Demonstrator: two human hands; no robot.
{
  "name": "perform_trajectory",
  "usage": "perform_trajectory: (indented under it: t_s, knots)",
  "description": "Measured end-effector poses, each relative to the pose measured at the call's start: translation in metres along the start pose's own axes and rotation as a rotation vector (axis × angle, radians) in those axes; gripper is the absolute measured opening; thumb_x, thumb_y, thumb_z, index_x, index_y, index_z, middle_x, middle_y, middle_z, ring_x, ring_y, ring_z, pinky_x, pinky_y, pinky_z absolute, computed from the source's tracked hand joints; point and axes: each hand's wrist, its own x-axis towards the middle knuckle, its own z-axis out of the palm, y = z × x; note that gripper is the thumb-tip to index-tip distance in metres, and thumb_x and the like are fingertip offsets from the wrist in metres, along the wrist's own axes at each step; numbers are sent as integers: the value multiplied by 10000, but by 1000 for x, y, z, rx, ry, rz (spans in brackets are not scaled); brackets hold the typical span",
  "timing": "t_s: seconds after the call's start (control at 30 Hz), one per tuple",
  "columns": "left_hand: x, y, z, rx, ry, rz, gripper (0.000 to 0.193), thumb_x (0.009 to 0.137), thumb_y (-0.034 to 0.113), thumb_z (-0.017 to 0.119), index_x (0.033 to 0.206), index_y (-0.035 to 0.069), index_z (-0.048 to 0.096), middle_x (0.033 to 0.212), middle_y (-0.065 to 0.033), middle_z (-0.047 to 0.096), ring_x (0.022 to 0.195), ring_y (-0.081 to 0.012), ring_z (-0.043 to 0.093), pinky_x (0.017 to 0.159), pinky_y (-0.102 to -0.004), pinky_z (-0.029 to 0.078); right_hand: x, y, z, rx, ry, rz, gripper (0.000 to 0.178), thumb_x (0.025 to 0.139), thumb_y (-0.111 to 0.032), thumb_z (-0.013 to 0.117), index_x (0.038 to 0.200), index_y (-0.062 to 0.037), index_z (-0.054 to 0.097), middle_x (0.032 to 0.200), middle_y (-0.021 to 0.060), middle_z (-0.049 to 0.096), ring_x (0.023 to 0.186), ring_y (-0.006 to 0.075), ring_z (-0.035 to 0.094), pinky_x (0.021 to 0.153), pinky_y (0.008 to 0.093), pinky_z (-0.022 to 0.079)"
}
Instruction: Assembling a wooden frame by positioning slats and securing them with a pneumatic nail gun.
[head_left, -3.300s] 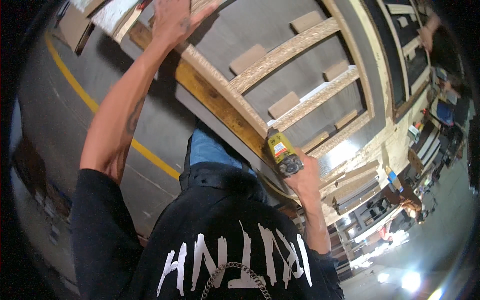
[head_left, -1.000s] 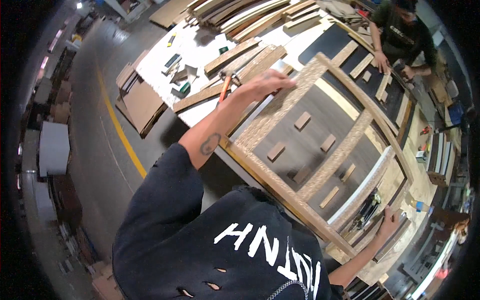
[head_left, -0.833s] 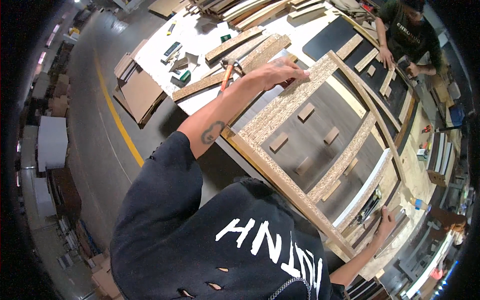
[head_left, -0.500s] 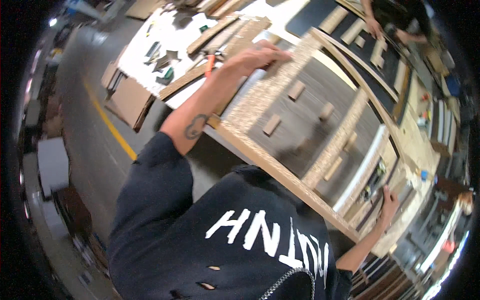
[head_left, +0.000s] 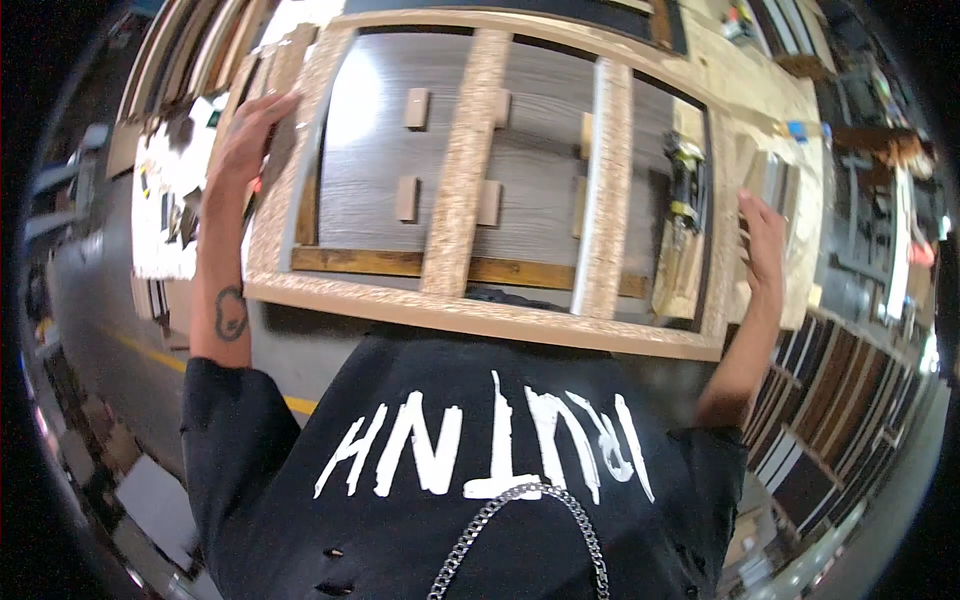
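Observation:
A rectangular particleboard frame (head_left: pixel 466 170) with two crossbars, one edged in white, lies across the view in front of my chest. My left hand (head_left: pixel 250 130) is closed on its left side, the fingertips partly hidden against the edge. At the opposite end, my right hand (head_left: pixel 764 235) grips the right side with bent fingers. Through the openings shows a grey wood-grain panel (head_left: pixel 385 160) with several small wooden blocks (head_left: pixel 417 108) on it. A black and yellow-green power tool (head_left: pixel 684 185) shows through the right opening. Whether the frame touches the panel, I cannot tell.
Brown wooden strips (head_left: pixel 355 262) run along the panel's near and left edges. A light plywood tabletop (head_left: pixel 770 110) extends to the right, with stacked boards (head_left: pixel 800 390) below it. More long boards (head_left: pixel 195 50) stand at the far left. A yellow floor line (head_left: pixel 150 350) passes at left.
The frame has gone from a steep slant to nearly level across the view, both hands staying at its sides. The view has turned, and another person's hands at the upper right have left it.

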Motion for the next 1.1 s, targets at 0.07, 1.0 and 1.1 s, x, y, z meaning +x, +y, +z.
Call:
perform_trajectory:
  t_s: [0.07, 1.0, 1.1]
  knots:
    - [-1, -7, -1, -53, 30, 20, 543, 909, 450, 663, 1181, -19, 683, 966, -53, 681, 857, -130, 593, 800, -289, 464, -2, -8, 3, 31, 2, -1, 450, 890, -475, 692, 1019, -44, 701, 807, -39, 569, 678, 64, 467, 599, 231, 365]
    - [22, 8, -49, -691, 358, 149, 412, 1048, 362, 482, 1222, 15, 622, 1085, -38, 656, 945, -173, 591, 838, -325, 468, -42, -93, 12, 521, 22, -317, 597, 934, -468, 644, 1277, 21, 632, 1081, 80, 693, 905, 144, 607, 712, 268, 435]
    - [26, 20, -57, -722, 490, 219, 473, 1033, 436, 503, 1266, 39, 610, 1130, -51, 659, 992, -203, 605, 897, -374, 471, -38, -91, 11, 464, 94, -445, 606, 927, -461, 663, 1262, 43, 633, 1025, 79, 701, 834, 121, 617, 666, 231, 441]
